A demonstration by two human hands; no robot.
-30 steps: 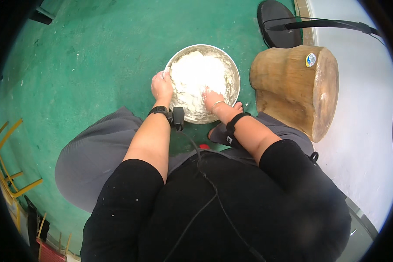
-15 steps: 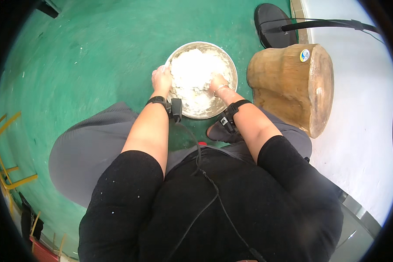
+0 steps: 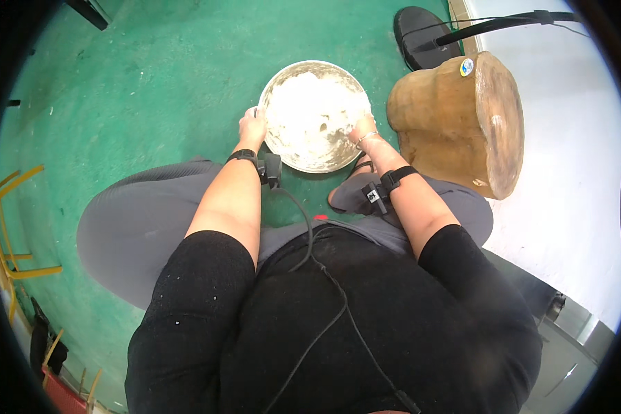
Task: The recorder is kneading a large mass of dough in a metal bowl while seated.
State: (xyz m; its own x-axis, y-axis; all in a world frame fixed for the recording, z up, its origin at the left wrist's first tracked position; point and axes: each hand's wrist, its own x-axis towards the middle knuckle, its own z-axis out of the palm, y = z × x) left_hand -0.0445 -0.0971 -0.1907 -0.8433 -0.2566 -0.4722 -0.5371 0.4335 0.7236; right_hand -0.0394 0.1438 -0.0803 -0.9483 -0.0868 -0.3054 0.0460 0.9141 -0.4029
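Bowl [image 3: 317, 165] on green floor [image 3: 159, 90], stump [image 3: 441, 117], wall [image 3: 566, 138]

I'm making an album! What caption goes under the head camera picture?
Left hand and right hand at opposite sides of a round bowl of white floury mix on a green floor.
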